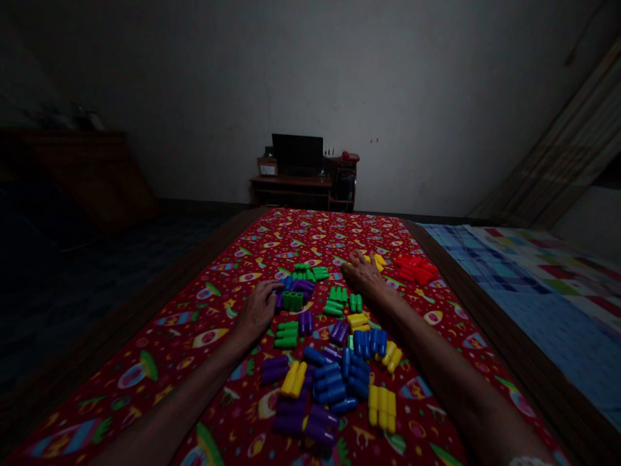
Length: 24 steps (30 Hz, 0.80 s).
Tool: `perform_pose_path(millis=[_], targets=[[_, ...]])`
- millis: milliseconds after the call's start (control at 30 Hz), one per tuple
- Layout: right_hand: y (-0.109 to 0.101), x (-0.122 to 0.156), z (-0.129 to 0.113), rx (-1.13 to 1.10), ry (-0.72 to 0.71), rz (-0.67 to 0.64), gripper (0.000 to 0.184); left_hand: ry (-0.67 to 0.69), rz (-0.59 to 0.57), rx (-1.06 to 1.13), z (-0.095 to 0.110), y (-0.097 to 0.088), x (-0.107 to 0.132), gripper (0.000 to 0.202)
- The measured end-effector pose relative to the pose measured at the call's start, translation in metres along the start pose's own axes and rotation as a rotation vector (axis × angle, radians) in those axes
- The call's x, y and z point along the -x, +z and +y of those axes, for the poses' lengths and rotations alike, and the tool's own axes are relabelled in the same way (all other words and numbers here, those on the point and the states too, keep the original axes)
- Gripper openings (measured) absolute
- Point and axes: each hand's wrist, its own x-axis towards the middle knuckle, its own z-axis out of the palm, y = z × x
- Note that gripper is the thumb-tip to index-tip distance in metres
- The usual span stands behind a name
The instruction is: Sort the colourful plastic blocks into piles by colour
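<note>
My left hand (258,308) rests at the left edge of a small pile of plastic tube-shaped blocks, its fingers curved and apart. Its fingertips meet the purple blocks (303,285) and lie beside a green block (292,300); whether it grips one is hidden. Farther forward on the right, my right hand (363,274) is spread palm down, fingers over some yellow blocks (378,261) that it partly covers. Red blocks (415,268) lie in a group to its right. Several green blocks (338,296) sit between my hands.
Nearer me lie mixed blue blocks (330,383), purple blocks (305,421) and yellow blocks (382,408). Everything rests on a red patterned cloth (218,375). Beyond it stands a desk (291,182) with a dark monitor (297,154). A bed with checked bedding (533,291) is at right.
</note>
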Motion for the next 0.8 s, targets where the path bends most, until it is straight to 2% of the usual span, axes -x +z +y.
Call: perform_pose_path(millis=[167,300,400,467,533,667,733,800], targets=[[0.003,-0.001,0.018,0.052,0.079,-0.015,0.039,-0.006,-0.017,0.004,0.002,-0.001,0.001,0.033],[0.004,-0.002,0.02,0.037,0.109,0.001,0.039,-0.005,-0.013,-0.008,0.001,0.0,0.0,0.034],[-0.007,-0.002,0.013,-0.005,0.077,0.08,0.04,0.007,-0.01,-0.021,-0.001,0.001,0.0,0.034],[-0.024,-0.002,0.005,-0.053,0.064,0.107,0.038,0.01,-0.009,-0.023,-0.001,0.001,0.0,0.034],[-0.049,-0.001,-0.005,-0.101,0.063,0.032,0.035,0.006,-0.006,-0.024,-0.001,0.001,0.0,0.034],[-0.098,0.01,-0.028,-0.096,0.057,-0.318,0.025,0.001,-0.01,-0.025,0.001,0.0,0.0,0.034],[-0.109,0.02,-0.041,-0.035,0.035,-0.437,0.023,0.004,-0.013,-0.025,0.002,0.0,0.0,0.034],[-0.109,0.029,-0.053,0.016,-0.006,-0.491,0.024,0.001,-0.015,-0.027,0.002,0.0,0.0,0.034]])
